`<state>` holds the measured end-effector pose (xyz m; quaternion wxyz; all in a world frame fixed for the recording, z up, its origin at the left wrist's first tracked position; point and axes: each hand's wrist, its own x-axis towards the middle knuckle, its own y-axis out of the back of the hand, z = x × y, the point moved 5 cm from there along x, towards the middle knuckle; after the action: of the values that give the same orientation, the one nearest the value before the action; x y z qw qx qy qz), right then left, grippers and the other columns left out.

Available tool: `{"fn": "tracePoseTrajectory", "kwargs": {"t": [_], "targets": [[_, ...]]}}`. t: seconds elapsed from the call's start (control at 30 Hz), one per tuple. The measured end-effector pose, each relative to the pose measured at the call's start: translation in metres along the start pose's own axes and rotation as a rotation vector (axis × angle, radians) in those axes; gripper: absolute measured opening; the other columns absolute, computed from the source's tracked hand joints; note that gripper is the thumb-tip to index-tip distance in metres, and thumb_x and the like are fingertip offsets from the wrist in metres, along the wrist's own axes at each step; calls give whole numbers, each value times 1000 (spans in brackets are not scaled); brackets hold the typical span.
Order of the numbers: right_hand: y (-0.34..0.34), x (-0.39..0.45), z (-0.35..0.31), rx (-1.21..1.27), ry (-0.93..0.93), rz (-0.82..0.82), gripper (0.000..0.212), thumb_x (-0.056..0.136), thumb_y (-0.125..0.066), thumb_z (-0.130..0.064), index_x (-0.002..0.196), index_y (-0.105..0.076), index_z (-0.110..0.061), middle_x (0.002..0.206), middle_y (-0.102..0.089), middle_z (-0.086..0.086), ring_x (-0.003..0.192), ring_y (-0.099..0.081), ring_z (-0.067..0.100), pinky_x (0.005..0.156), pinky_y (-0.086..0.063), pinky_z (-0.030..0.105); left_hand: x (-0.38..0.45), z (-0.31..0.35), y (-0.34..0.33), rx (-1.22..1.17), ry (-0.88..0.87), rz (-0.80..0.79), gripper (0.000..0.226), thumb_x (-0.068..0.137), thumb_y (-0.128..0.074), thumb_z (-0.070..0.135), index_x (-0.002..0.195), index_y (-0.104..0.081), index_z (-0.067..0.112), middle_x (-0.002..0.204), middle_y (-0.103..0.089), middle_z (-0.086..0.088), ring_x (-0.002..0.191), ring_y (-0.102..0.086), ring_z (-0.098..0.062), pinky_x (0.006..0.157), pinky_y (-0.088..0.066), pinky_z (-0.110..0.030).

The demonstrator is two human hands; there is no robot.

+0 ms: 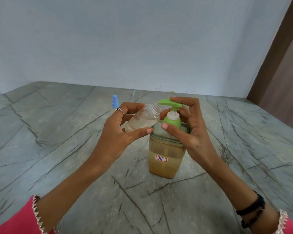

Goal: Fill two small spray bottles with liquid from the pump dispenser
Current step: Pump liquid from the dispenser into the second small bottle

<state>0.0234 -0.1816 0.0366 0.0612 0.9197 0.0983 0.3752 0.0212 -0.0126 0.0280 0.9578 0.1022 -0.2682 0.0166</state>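
Grey veined stone counter (57, 149), pale blue wall | centre frame: our left hand (120, 132) grips clear uncapped spray bottle (143, 118), tilted, mouth under green pump spout (169, 103) | our right hand (188, 125) curls round pump dispenser (166, 159), amber liquid, label "35" | left of centre: blue-capped spray bottle (115, 103) upright.

Uncapped bottle (143, 119) tilted under green pump (170, 105); capped bottle (115, 103) behind.
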Motion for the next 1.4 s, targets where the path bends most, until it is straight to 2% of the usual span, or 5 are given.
{"fn": "tracePoseTrajectory", "kwargs": {"t": [0.27, 0.4, 0.6, 1.13, 1.4], "targets": [[0, 15, -1, 152, -64, 78, 44, 62, -64, 3, 79, -55, -37, 75, -68, 6, 72, -67, 16, 65, -52, 30, 0, 4, -1, 6, 4, -6, 44, 56, -74, 33, 97, -57, 38, 102, -63, 17, 94, -59, -1, 71, -51, -13], [-2, 19, -3, 127, -80, 87, 31, 58, -62, 2, 75, -45, -18, 70, -62, 11, 64, -63, 16, 57, -47, 23, 1, 2, 0, 25, 12, 0, 45, 56, -73, 34, 97, -56, 39, 101, -62, 18, 93, -59, 1, 70, -51, -11], [-2, 18, -4, 89, -73, 120, 31, 60, -63, -3, 70, -47, -28, 77, -62, 11, 67, -61, 20, 56, -46, 29, 0, 1, 0, 3, 16, 6, 46, 56, -75, 32, 99, -58, 38, 101, -64, 17, 95, -60, -2, 72, -52, -14], [-2, 0, 2, -6, 33, -3, 41, 82, -64, -22, 113, -42, -36, 92, -65, -6, 88, -65, 11, 76, -50, 23, -5, 6, -4, -20, 8, 40, 47, 58, -73, 32, 102, -58, 35, 103, -64, 14, 95, -60, -1, 69, -52, -14], [3, -4, 2, -291, -49, -256, 101, 60, -88, -31, 132, -19, -46, 114, -59, -12, 104, -61, 7, 89, -51, 24, -5, 6, -4, -26, 13, 33, 45, 59, -74, 30, 100, -58, 37, 103, -64, 13, 97, -61, -3, 71, -52, -16]]}}
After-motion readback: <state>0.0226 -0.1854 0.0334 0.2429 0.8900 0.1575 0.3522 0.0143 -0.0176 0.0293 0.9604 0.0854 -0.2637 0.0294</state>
